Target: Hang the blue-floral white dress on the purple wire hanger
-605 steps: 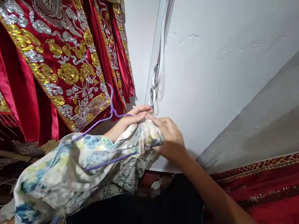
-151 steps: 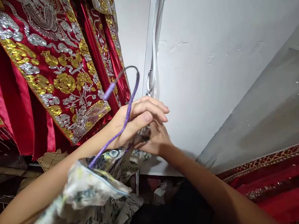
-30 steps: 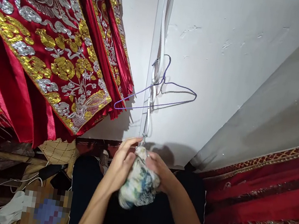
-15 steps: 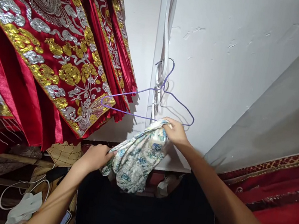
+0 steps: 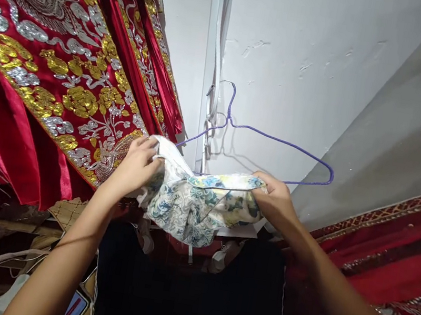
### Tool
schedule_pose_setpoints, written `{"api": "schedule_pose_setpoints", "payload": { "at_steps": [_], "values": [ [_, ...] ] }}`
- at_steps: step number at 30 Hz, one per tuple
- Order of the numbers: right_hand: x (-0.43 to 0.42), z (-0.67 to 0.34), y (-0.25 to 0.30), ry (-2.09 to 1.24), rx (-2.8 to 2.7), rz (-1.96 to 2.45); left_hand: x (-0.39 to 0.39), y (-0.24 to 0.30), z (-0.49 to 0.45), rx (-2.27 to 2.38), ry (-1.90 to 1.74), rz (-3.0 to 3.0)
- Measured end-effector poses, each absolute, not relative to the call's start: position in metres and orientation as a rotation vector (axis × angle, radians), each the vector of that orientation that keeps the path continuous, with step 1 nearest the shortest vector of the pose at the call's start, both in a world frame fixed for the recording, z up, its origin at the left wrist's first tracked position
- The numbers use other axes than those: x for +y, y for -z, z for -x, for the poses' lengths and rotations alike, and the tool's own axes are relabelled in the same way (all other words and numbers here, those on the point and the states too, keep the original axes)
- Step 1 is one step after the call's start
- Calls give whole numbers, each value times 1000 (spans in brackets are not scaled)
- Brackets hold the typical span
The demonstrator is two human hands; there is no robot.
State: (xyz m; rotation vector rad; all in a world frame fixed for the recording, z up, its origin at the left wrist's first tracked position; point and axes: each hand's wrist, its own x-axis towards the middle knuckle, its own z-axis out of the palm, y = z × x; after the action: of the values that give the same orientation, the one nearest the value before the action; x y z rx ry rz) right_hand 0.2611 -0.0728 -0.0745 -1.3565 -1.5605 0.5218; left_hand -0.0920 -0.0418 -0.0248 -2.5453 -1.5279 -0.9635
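Observation:
A crumpled white garment with a blue, green and yellow floral print is stretched between my two hands. My left hand grips its upper left part, where a plain white edge shows. The right end of its upper edge is pinched in my right hand. Just behind the cloth hangs a purple wire hanger. Its left arm passes behind the garment near my left hand, so the left end is hidden. Its right end shows bare above my right hand.
Red cloths with gold and silver sequins hang on the left. A white strap runs down the white wall behind the hanger. More red fabric is at the right. A phone and white cables lie at lower left.
Both hands have risen and moved apart, spreading the garment across the hanger's lower part. The hanger has turned, its right end now reaching farther right and its left end covered.

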Motion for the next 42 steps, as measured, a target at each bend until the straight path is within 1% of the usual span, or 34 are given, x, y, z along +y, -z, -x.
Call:
{"api": "schedule_pose_setpoints", "payload": {
  "at_steps": [3, 4, 6, 10, 13, 16, 18, 20, 22, 24, 25, 26, 29, 31, 35, 37, 39, 40, 42],
  "values": [
    [-75, -260, 79, -481, -1560, 1373, -38, 30, 96, -1701, 602, 2720],
    [-76, -260, 81, -493, -1570, 1362, -39, 33, 97, -1740, 546, 2746],
    [-76, -260, 83, -540, -1597, 1332, -41, 37, 97, -1760, 634, 2707],
    [-77, -256, 84, -589, -1642, 1284, -38, 31, 86, -1621, 1233, 2439],
    [-81, -252, 79, -657, -1687, 1258, -30, 19, 70, -1416, 1495, 2496],
    [-91, -251, 75, -690, -1745, 1225, -18, 15, 56, -1206, 1484, 2701],
    [-98, -255, 74, -573, -1676, 1247, -10, 17, 53, -1175, 1355, 2718],
    [-103, -266, 73, -396, -1462, 1269, -6, 19, 53, -1199, 1246, 2662],
    [-103, -285, 67, -248, -1279, 1314, -6, 18, 55, -1215, 1194, 2612],
    [-98, -307, 55, -176, -1282, 1423, -8, 14, 57, -1217, 1167, 2583],
    [-93, -318, 46, -196, -1336, 1485, -8, 11, 57, -1220, 1169, 2568],
    [-89, -327, 36, -286, -1403, 1528, -8, 9, 57, -1226, 1185, 2552],
    [-75, -331, 5, -851, -1432, 1431, -4, 7, 59, -1288, 1333, 2450],
    [-66, -314, -11, -1122, -1337, 1260, 1, 9, 61, -1377, 1464, 2342],
    [-49, -271, -28, -1327, -1342, 1069, 9, 9, 62, -1445, 1600, 2249],
    [-44, -265, -33, -1383, -1323, 1052, 7, 5, 62, -1388, 1689, 2267],
    [-46, -269, -34, -1353, -1228, 1030, 0, -2, 61, -1313, 1778, 2346],
    [-49, -273, -34, -1286, -1196, 1036, -5, -5, 62, -1278, 1803, 2397],
    [-63, -278, -30, -927, -1199, 1086, -18, -11, 62, -1234, 1833, 2493]
  ]
}}
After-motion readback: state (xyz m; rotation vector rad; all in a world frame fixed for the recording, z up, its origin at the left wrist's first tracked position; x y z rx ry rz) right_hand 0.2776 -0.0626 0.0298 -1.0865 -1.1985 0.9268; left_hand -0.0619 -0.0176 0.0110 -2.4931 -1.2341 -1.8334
